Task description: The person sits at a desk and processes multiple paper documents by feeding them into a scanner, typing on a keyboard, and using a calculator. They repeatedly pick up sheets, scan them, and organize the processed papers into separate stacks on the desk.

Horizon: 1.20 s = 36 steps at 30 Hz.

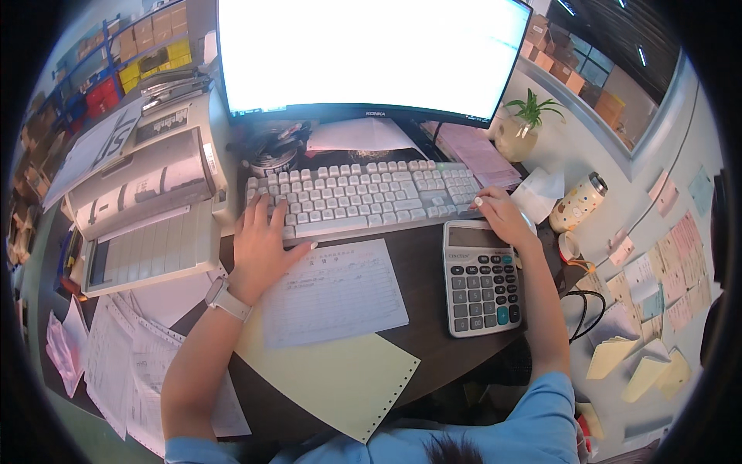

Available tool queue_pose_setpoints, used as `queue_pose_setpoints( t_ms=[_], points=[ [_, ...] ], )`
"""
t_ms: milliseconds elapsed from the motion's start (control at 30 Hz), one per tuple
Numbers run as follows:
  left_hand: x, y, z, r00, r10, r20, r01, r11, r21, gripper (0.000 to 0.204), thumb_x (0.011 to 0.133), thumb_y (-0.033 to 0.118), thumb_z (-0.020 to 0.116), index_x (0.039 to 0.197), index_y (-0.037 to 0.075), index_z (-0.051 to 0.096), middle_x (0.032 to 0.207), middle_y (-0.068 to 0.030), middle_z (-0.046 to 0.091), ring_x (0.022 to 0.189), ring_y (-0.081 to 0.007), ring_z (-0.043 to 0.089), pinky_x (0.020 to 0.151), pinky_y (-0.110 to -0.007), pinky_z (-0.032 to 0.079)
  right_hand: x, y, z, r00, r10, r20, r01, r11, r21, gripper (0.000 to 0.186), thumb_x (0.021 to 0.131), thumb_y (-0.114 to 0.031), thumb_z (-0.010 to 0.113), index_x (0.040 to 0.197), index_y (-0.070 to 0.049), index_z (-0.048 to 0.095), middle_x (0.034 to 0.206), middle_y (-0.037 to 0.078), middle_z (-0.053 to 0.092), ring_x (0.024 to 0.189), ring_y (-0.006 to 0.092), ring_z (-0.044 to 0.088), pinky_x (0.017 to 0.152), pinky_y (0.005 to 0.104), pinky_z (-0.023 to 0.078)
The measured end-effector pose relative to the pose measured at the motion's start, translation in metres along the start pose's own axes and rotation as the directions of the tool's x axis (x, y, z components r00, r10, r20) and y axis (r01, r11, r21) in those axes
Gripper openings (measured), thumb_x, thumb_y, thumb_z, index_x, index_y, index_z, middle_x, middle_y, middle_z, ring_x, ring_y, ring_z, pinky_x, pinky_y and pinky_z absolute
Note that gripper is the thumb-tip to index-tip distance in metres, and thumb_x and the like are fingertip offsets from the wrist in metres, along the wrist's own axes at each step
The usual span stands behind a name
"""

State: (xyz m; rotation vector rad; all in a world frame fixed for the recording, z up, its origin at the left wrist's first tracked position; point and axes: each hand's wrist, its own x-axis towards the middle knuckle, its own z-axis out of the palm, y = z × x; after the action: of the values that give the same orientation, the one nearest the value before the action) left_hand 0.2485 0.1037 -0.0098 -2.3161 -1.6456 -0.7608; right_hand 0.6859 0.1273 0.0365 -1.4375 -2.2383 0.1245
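A white keyboard lies across the desk below the monitor. My left hand rests at its left end, fingers stretched over the keys and thumb out to the side. At the other end, my right hand has its fingertips at the number pad, just above the grey calculator; it grips nothing that I can see. Below the keyboard, a printed form with handwriting partly covers a yellow sheet with punched edge holes. The left thumb reaches to the form's upper edge.
A monitor stands behind the keyboard, a beige printer to the left. Loose papers lie at lower left. A potted plant and patterned bottle stand at right. Slips hang on the wall; a black cable loops beside my right arm.
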Motion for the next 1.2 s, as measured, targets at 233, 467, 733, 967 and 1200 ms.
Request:
queue_pose_setpoints(
  t_ms=[233, 467, 733, 967, 1200],
  points=[
    [0.000, 0.000, -0.001, 1.000, -0.012, 0.013, 0.011, 1.000, 0.018, 0.073, 0.068, 0.040, 0.075, 0.126, 0.005, 0.048, 0.132, -0.0204, 0.041, 0.127, -0.0355, 0.035, 0.100, -0.047, 0.036, 0.016, 0.004, 0.006, 0.994, 0.101, 0.035, -0.103, 0.994, 0.047, 0.036, 0.095, -0.029, 0.041, 0.102, 0.002, 0.059, 0.099, 0.021, 0.059, 0.095, 0.0357, 0.055, 0.086, 0.0391, 0.041],
    [-0.001, -0.003, 0.002, 1.000, 0.012, -0.023, -0.012, 1.000, 0.013, 0.073, 0.069, 0.043, 0.074, 0.125, 0.004, 0.049, 0.127, -0.0201, 0.044, 0.123, -0.0350, 0.040, 0.099, -0.045, 0.037, 0.006, 0.035, 0.014, 0.969, 0.229, -0.093, -0.231, 0.973, -0.012, 0.044, 0.099, -0.037, 0.035, 0.108, 0.001, 0.054, 0.096, 0.021, 0.060, 0.092, 0.0379, 0.056, 0.080, 0.0405, 0.042],
    [-0.004, -0.005, 0.004, 0.999, 0.012, -0.048, -0.011, 1.000, 0.021, 0.074, 0.070, 0.044, 0.072, 0.126, 0.004, 0.048, 0.126, -0.0194, 0.045, 0.122, -0.0332, 0.041, 0.098, -0.044, 0.038, 0.007, 0.023, 0.013, 0.965, 0.247, -0.085, -0.230, 0.958, 0.169, 0.042, 0.099, -0.038, 0.035, 0.102, 0.000, 0.054, 0.080, 0.008, 0.052, 0.075, 0.0161, 0.049, 0.070, 0.0313, 0.040],
    [0.001, 0.000, 0.002, 0.999, -0.045, 0.011, 0.045, 0.999, 0.018, 0.072, 0.069, 0.043, 0.073, 0.126, 0.007, 0.049, 0.129, -0.0178, 0.044, 0.124, -0.0336, 0.039, 0.098, -0.044, 0.038, 0.015, 0.054, 0.018, 0.968, 0.232, -0.097, -0.225, 0.972, 0.073, 0.041, 0.098, -0.037, 0.037, 0.102, 0.000, 0.055, 0.095, 0.021, 0.058, 0.088, 0.0334, 0.056, 0.081, 0.0384, 0.041],
    [0.000, -0.001, 0.002, 1.000, -0.023, 0.005, 0.023, 0.999, 0.028, 0.072, 0.067, 0.040, 0.076, 0.126, 0.008, 0.049, 0.130, -0.0168, 0.044, 0.125, -0.0330, 0.038, 0.099, -0.046, 0.037, 0.032, 0.003, 0.012, 0.991, 0.134, -0.029, -0.128, 0.980, 0.153, 0.044, 0.098, -0.037, 0.038, 0.100, 0.002, 0.058, 0.090, 0.015, 0.061, 0.088, 0.0264, 0.057, 0.083, 0.0347, 0.042]
  ],
)
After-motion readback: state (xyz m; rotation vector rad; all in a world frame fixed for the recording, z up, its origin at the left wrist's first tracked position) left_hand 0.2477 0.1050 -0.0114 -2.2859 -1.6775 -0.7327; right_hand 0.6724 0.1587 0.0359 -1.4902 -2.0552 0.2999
